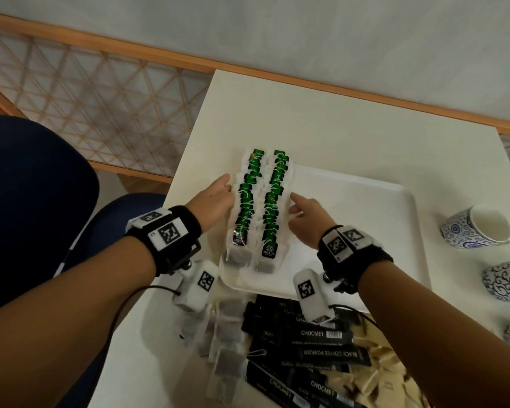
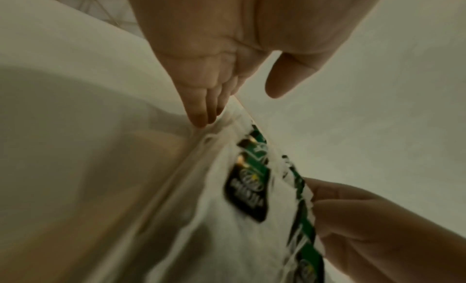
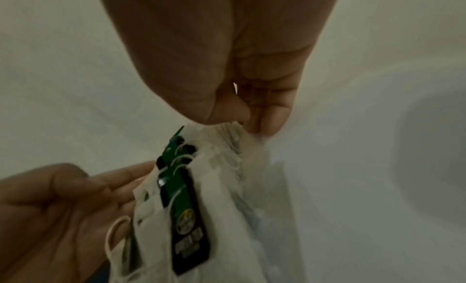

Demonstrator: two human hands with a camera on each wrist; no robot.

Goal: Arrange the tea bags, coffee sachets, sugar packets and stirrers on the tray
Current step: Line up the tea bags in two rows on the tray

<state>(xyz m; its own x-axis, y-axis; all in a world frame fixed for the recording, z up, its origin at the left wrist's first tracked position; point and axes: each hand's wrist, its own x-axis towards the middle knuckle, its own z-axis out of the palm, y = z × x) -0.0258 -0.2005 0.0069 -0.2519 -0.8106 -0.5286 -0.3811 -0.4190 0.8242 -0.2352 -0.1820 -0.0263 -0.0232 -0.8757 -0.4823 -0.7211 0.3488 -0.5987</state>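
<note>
Two rows of green-tagged tea bags lie along the left part of the white tray: a left row and a right row. My left hand presses straight fingers against the outer edge of the left row. In the left wrist view its fingers touch the bags' edge, with the thumb held apart. My right hand rests against the outer edge of the right row. In the right wrist view the right hand meets the bags' edges at its fingertips. Neither hand holds anything.
Loose tea bags, black coffee sachets and brown sugar packets lie heaped on the table in front of the tray. Two blue-patterned cups stand to the right. A blue chair sits beside the table's left edge.
</note>
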